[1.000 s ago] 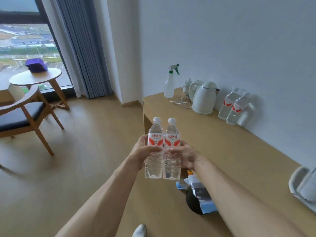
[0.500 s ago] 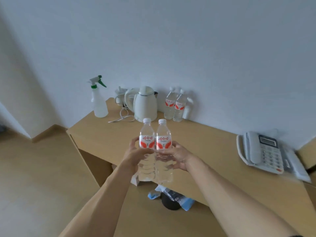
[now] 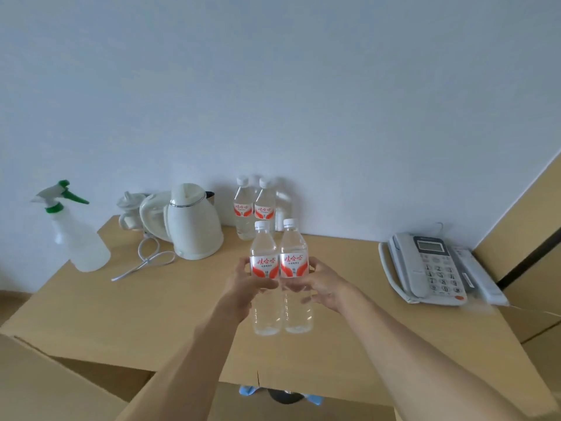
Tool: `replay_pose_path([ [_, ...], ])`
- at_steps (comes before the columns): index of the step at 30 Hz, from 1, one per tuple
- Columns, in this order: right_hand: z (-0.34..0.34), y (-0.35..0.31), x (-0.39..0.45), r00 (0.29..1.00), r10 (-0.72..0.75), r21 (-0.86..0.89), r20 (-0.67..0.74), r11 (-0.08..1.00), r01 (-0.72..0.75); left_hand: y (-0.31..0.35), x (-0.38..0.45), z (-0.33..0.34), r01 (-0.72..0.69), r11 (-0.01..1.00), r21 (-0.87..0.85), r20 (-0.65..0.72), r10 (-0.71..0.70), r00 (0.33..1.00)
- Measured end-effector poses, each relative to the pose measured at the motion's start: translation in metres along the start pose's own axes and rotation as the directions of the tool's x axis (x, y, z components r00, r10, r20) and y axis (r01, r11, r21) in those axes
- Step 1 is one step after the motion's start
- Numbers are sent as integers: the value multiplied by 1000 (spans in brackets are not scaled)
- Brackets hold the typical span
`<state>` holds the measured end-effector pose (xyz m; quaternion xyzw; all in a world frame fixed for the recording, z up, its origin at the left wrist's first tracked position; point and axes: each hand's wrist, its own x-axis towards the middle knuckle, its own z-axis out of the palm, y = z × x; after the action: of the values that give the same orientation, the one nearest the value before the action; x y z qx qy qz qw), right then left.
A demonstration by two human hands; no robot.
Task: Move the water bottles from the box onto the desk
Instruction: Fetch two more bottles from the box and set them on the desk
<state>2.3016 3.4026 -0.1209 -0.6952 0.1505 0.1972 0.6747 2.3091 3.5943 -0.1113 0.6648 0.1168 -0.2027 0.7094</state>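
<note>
I hold two clear water bottles with red-and-white labels upright and side by side above the middle of the wooden desk (image 3: 170, 314). My left hand (image 3: 243, 284) grips the left bottle (image 3: 263, 262). My right hand (image 3: 324, 284) grips the right bottle (image 3: 294, 259). Two more bottles of the same kind (image 3: 253, 208) stand on the desk against the wall, just behind the held pair. The box is not in view.
A white kettle (image 3: 194, 223) with a loose cord (image 3: 145, 259) and a small cup behind it stands at the back left. A spray bottle (image 3: 79, 235) sits near the desk's left end. A grey telephone (image 3: 428, 265) lies at the right. A dark bin (image 3: 283, 396) shows under the desk's front edge.
My view has swung from the window and floor round to face the desk and wall. Both hands have carried the two bottles forward from beside the desk to above its top.
</note>
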Motion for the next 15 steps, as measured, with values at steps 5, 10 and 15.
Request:
replay_pose_path([
  [5, -19, -7, 44, 997, -72, 11, -33, 997, 72, 11, 47, 12, -58, 996, 73, -45, 61, 997],
  [10, -37, -14, 71, 986, -157, -70, -63, 986, 152, 14, 85, 20, -148, 978, 145, -51, 157, 986],
  [15, -49, -14, 82, 969, -208, -158, -130, 970, 186, 17, 109, 28, -222, 939, 262, 9, 228, 974],
])
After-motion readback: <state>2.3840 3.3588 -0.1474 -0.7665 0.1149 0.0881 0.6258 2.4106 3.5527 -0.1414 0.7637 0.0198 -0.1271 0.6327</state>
